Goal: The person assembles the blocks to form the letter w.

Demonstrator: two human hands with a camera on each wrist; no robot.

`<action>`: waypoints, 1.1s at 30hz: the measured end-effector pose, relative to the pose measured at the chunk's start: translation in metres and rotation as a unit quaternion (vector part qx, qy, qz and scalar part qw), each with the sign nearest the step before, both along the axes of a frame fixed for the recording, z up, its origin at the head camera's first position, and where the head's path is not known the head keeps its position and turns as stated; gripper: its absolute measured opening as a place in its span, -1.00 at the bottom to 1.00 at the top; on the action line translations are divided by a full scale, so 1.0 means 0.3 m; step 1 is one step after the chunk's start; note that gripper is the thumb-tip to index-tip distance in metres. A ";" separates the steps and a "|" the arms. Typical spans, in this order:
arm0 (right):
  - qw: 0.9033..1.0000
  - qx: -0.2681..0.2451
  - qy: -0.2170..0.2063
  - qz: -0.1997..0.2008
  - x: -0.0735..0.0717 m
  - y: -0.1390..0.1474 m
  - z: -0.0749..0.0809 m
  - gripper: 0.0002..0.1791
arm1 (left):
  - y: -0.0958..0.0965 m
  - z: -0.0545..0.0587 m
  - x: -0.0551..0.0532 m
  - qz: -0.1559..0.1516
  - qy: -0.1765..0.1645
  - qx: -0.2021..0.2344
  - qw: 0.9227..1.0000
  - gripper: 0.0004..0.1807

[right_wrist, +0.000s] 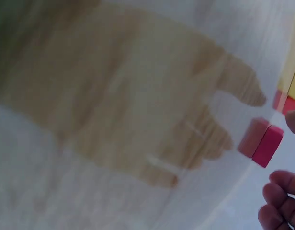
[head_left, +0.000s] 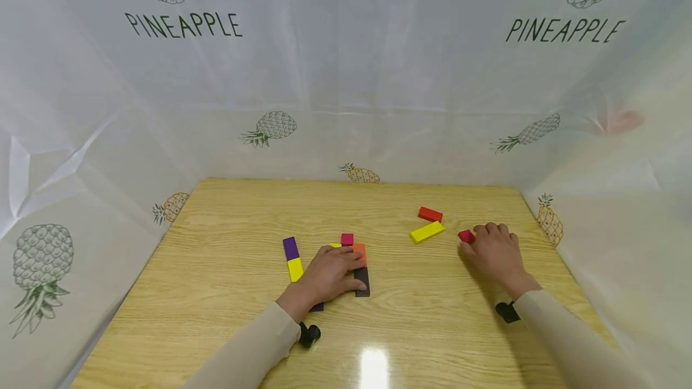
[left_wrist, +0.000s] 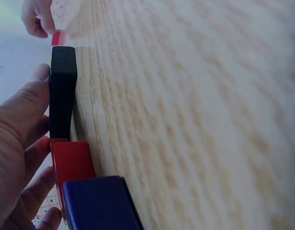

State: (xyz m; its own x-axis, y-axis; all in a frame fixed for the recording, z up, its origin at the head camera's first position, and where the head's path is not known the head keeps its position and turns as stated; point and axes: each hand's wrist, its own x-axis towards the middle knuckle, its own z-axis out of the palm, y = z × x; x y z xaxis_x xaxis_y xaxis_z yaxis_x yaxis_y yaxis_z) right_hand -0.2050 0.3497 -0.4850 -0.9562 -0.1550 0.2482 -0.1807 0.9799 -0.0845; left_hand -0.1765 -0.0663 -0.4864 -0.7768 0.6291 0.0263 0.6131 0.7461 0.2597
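My left hand (head_left: 331,272) lies over a cluster of blocks, its thumb and fingers touching the black block (head_left: 362,284) and the orange block (head_left: 360,253). A magenta block (head_left: 347,238) sits just past its fingers. In the left wrist view, the thumb is beside the black block (left_wrist: 63,91); a red block (left_wrist: 73,160) and a dark blue-purple block (left_wrist: 102,203) are nearer. Over on the right, my right hand (head_left: 494,254) is at a small pinkish-red block (head_left: 466,236). The right wrist view shows that block (right_wrist: 267,146) between spread thumb and fingers, apart from both.
Left of the left hand, a purple block (head_left: 291,248) and a yellow block (head_left: 295,269) line up end to end. A red block (head_left: 430,214) and a yellow block (head_left: 427,232) lie further back on the wooden table (head_left: 243,209). A pineapple-printed sheet (head_left: 346,77) surrounds the table's back and sides.
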 end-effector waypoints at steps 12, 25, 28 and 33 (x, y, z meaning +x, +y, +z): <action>0.998 0.034 -0.016 0.054 -0.006 0.035 -0.003 -0.53 | 0.002 0.000 0.000 0.000 -0.009 0.002 1.000 -0.35; 0.998 0.015 0.013 0.063 0.005 0.013 0.002 -0.69 | -0.005 0.002 0.000 -0.005 -0.002 -0.001 1.000 -0.35; 0.997 0.012 0.021 0.072 0.008 -0.010 0.002 -0.68 | -0.005 0.003 -0.001 -0.005 -0.002 -0.003 1.000 -0.35; 0.995 0.018 0.035 0.089 0.021 -0.061 -0.001 -0.67 | -0.006 0.000 -0.002 -0.004 -0.003 -0.002 1.000 -0.35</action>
State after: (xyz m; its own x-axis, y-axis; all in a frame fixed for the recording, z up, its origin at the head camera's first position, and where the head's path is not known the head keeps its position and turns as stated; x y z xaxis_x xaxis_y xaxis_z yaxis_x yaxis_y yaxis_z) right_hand -0.1986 0.3314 -0.4853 -0.8932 -0.3309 0.3045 -0.3563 0.9339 -0.0301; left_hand -0.1771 -0.0682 -0.4865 -0.7714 0.6361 0.0201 0.6182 0.7415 0.2608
